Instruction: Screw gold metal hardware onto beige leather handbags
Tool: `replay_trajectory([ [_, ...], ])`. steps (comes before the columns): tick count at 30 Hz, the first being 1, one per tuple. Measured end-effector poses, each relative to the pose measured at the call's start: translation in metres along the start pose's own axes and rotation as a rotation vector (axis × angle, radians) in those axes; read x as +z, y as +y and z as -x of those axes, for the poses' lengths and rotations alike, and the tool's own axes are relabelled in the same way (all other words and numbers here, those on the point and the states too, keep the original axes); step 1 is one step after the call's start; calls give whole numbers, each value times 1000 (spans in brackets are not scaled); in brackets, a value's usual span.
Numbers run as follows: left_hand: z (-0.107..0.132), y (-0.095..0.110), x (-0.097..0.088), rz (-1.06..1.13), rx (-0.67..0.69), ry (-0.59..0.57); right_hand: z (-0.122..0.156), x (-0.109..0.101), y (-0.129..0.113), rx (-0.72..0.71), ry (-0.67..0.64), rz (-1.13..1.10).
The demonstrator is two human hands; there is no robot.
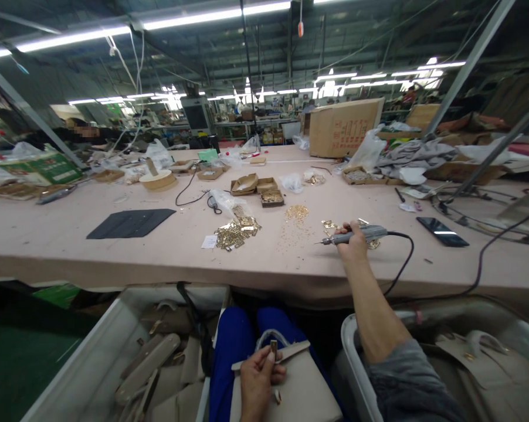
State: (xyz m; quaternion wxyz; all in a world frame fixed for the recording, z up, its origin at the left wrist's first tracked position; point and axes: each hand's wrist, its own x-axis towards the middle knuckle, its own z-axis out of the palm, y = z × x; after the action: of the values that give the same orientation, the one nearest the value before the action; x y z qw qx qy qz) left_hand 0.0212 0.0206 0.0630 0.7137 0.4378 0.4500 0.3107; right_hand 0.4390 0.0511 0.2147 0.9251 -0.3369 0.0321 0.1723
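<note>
My right hand [353, 243] is wrapped round a grey electric screwdriver [373, 234] over the table, its bit pointing left toward a scatter of tiny gold screws [297, 214]. A few gold metal pieces [329, 225] lie around that hand. Down at my lap, my left hand [260, 375] pinches a small gold metal plate [273, 348] between thumb and fingers. Under it a beige handbag [308, 387] with a top handle rests on my blue-trousered legs. Left of the screws is a heap of gold metal plates [238, 232].
Bins hold beige bags: a white bin [115, 334] at left, a white tub [349, 346] at right. The table [128, 258] carries a black panel [131, 224], small cardboard boxes [271, 198] and a phone [443, 231]. The screwdriver's cord [409, 258] trails right. Behind stands a large carton [346, 128].
</note>
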Motion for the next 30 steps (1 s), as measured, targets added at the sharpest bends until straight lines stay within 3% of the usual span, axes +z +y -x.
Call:
replay_trajectory([
  [6, 6, -1, 0, 27, 31, -51, 101, -21, 1, 98, -123, 22],
  [11, 3, -12, -5, 69, 22, -118, 193, -46, 38, 224, -58, 190],
  [15, 2, -17, -5, 87, 4, -115, 243, -63, 75, 241, -6, 302],
  [20, 1, -20, -4, 111, 18, -106, 261, -70, 100, 185, 19, 357],
  [30, 3, -16, -2, 84, 2, -89, 268, -72, 115, 142, 16, 410],
])
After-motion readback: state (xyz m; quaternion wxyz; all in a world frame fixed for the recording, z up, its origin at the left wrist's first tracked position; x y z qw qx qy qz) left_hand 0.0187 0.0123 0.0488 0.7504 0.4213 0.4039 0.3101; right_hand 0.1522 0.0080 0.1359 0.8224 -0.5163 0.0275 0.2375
